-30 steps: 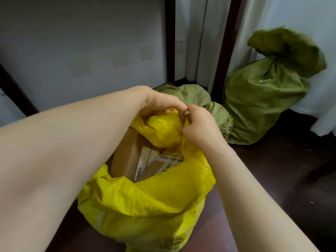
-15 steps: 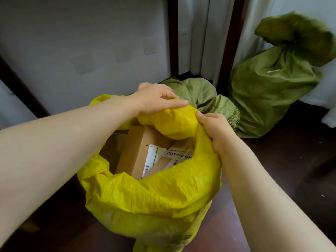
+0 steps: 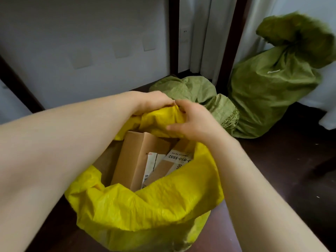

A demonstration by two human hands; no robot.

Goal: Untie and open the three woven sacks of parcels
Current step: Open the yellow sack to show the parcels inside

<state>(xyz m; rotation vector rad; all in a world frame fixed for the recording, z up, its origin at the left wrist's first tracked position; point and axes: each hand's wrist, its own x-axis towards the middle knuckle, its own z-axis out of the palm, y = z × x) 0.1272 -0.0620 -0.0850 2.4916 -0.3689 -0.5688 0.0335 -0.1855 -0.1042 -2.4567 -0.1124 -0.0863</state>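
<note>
A yellow woven sack point(image 3: 145, 211) stands on the floor right below me, its mouth wide open. Brown cardboard parcels point(image 3: 138, 159) with white labels show inside. My left hand point(image 3: 152, 100) grips the far rim of the yellow sack from the left. My right hand point(image 3: 194, 119) clutches the same bunched rim beside it, the two hands touching. Behind lies a low green sack point(image 3: 198, 90), its frayed mouth pointing right. A taller green sack point(image 3: 272, 93) leans at the back right, its neck gathered tight under a bunched top.
A white wall panel point(image 3: 81, 51) with dark wooden posts point(image 3: 173, 33) runs close behind the sacks. White curtains point(image 3: 205, 33) hang at the back. The floor point(image 3: 281, 170) is dark wood, with open room to the right.
My hands have come together on the far rim of the yellow sack. The view has tilted down and closer, and more of the parcels shows.
</note>
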